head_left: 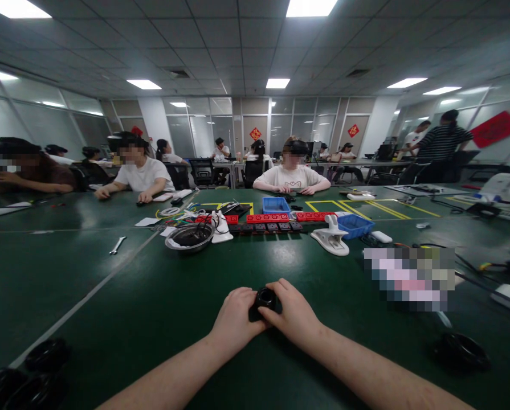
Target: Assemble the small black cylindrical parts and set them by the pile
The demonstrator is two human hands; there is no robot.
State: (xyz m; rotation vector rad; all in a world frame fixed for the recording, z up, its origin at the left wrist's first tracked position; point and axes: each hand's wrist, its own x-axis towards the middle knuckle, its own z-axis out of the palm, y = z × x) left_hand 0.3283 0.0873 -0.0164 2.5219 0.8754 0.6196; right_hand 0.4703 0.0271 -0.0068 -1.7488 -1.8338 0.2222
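Ceiling: white tiles [237,40] with lit panel lights [277,83]
Walls: glass partitions [203,128]
Furniture: green tabletop [160,296], black office chairs [202,171]

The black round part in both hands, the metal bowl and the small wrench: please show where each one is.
black round part [265,298], head view, on its top ring between the hands.
metal bowl [174,244], head view, on its near rim.
small wrench [117,245], head view, on its handle.

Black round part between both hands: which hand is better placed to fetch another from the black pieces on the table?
Probably the left hand. Both hands grip the black round part, but the cluster of black pieces lies at that side's near edge; the right hand has one black ring.
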